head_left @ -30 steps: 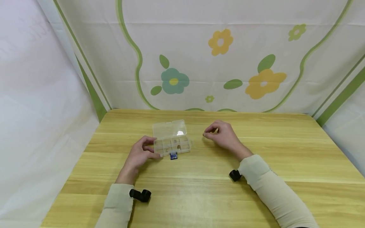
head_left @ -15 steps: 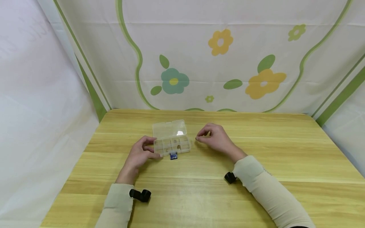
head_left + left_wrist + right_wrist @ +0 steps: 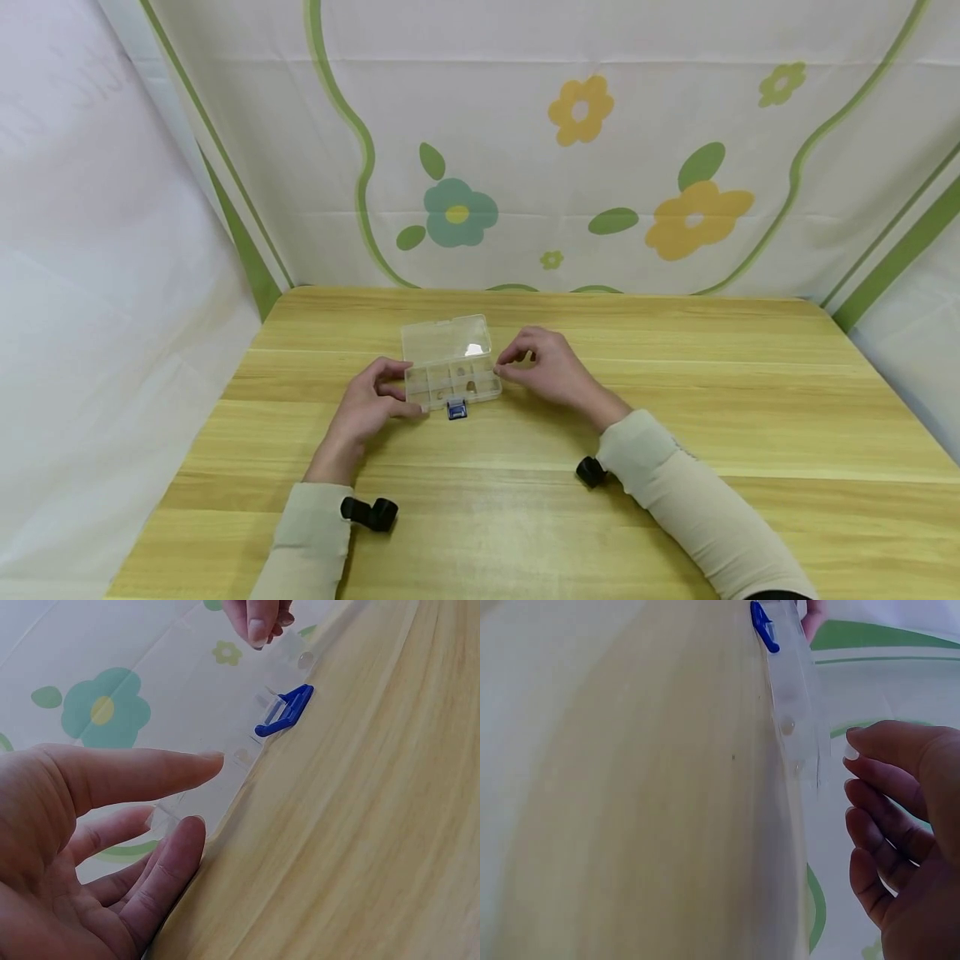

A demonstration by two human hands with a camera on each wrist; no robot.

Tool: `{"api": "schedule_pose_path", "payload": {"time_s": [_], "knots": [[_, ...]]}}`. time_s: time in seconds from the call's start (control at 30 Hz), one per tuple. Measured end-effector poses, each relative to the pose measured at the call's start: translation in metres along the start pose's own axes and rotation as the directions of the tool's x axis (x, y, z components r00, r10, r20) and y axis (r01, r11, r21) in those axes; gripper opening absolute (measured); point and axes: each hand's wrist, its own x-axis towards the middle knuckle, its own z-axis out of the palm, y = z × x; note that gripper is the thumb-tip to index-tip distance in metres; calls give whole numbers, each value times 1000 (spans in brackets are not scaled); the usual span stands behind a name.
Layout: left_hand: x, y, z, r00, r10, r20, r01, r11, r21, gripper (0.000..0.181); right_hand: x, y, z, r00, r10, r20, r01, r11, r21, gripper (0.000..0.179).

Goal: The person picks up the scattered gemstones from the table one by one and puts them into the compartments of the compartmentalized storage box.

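A clear plastic compartment box [image 3: 417,384] stands on the table with its transparent lid [image 3: 438,340] raised at the back. Its blue latch [image 3: 457,409] hangs at the front side. Several small pieces lie in the compartments, too small to identify. My left hand [image 3: 367,404] holds the box's left end between thumb and fingers. At the right end, my right hand [image 3: 551,371] is just above the rim. In the right wrist view its thumb and index finger pinch a small white pill [image 3: 851,752]. The other fingers are loosely curled.
The wooden table [image 3: 480,517] reaches back to a white cloth backdrop [image 3: 525,167] printed with flowers. A black wrist camera [image 3: 370,514] sits on the left sleeve, another black camera [image 3: 591,472] on the right one.
My right hand has moved left, from apart to the box's right end, still pinching. The left hand and the box have stayed in place.
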Motion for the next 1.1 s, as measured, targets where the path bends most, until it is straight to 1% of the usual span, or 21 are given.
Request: {"api": "schedule_pose_path", "payload": {"time_s": [0.3,0.63,0.9,1.1], "knots": [[-1,1,-1,1000,-8,4,8,1000,-3,73,6,-12,11,999,-39,28,38,999,35,4],[0,1,-1,1000,-12,2,12,1000,0,73,15,-24,27,997,-65,48,63,997,45,5],[0,1,-2,1000,5,18,-5,1000,-6,70,22,-37,40,989,-121,82,117,992,43,4],[0,1,-2,1000,2,22,-2,1000,-7,70,25,-43,49,984,-145,107,142,989,35,5]]}}
